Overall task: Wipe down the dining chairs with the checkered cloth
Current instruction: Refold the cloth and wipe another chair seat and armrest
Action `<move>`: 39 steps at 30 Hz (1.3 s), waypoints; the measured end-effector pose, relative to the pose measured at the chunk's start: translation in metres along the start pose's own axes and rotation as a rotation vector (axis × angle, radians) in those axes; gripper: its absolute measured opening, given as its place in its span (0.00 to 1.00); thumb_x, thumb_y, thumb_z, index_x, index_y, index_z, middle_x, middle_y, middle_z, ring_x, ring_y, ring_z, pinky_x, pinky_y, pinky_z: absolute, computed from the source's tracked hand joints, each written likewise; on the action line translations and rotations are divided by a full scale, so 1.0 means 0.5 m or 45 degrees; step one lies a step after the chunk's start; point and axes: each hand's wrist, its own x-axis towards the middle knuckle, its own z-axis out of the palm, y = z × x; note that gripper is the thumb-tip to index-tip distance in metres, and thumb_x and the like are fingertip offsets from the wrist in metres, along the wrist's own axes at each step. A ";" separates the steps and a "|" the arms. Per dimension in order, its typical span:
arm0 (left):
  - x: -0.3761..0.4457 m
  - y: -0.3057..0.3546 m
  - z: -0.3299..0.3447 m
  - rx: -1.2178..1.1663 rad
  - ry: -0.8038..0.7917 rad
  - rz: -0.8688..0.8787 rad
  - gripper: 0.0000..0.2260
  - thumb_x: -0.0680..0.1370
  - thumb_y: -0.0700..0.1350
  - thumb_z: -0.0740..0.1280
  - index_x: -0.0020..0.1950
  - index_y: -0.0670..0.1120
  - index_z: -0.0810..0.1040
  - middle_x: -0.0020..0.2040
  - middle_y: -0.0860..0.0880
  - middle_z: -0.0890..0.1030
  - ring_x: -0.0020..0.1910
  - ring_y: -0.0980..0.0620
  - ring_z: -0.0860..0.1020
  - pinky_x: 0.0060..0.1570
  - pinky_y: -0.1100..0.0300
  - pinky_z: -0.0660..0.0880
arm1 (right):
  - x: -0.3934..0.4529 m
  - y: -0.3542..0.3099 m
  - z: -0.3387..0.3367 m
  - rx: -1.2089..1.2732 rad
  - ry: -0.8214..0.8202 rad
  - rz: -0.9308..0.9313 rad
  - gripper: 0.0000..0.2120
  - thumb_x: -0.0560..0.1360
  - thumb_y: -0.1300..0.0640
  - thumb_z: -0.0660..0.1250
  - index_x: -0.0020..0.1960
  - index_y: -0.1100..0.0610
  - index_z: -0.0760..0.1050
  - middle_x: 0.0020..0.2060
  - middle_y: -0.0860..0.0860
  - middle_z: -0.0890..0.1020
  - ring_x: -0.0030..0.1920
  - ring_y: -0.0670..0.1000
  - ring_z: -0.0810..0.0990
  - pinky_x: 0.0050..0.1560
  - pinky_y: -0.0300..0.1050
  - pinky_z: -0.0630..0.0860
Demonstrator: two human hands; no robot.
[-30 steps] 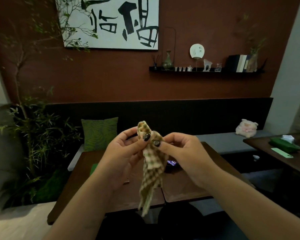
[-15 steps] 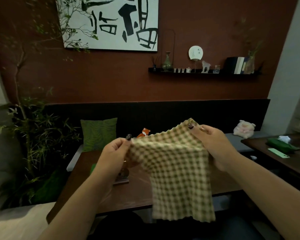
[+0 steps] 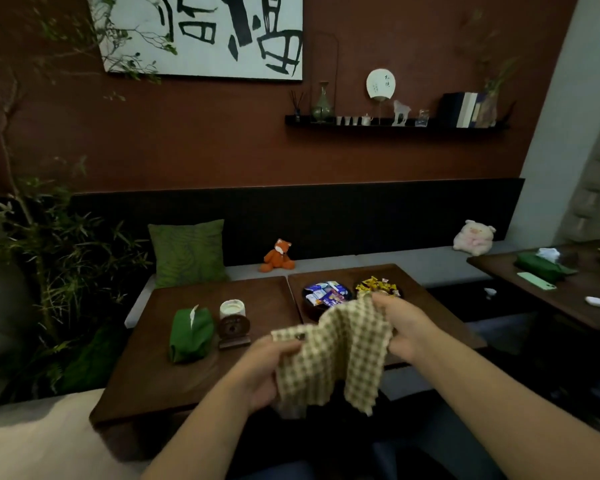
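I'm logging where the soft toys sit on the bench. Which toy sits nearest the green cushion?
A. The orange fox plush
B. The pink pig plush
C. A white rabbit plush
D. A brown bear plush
A. The orange fox plush sits on the bench seat just right of the green cushion, while the pink pig plush is far off at the bench's right end.

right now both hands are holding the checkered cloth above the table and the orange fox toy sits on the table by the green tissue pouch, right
Not quite. The fox toy sits on the bench seat behind the table, as the head view shows. Left hand and right hand do hold the checkered cloth.
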 end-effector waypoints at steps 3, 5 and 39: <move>0.000 0.041 -0.018 -0.033 0.151 -0.020 0.10 0.81 0.40 0.62 0.56 0.36 0.80 0.42 0.38 0.85 0.34 0.45 0.84 0.31 0.57 0.80 | -0.016 0.030 -0.011 -0.070 -0.180 0.077 0.12 0.80 0.57 0.60 0.59 0.63 0.74 0.47 0.58 0.84 0.45 0.56 0.82 0.39 0.50 0.79; -0.010 0.053 -0.030 -0.085 0.171 -0.064 0.11 0.82 0.43 0.62 0.53 0.36 0.80 0.37 0.40 0.85 0.31 0.46 0.83 0.26 0.58 0.79 | -0.024 0.066 -0.011 -0.197 -0.158 0.142 0.11 0.80 0.58 0.59 0.58 0.63 0.75 0.43 0.57 0.82 0.41 0.55 0.81 0.35 0.46 0.78; -0.055 0.209 -0.070 0.256 -0.104 0.495 0.16 0.76 0.33 0.57 0.31 0.47 0.70 0.32 0.46 0.73 0.25 0.52 0.73 0.22 0.63 0.70 | -0.150 -0.146 -0.018 -1.073 -0.237 -0.949 0.20 0.77 0.69 0.57 0.39 0.53 0.84 0.43 0.43 0.83 0.43 0.37 0.81 0.36 0.26 0.73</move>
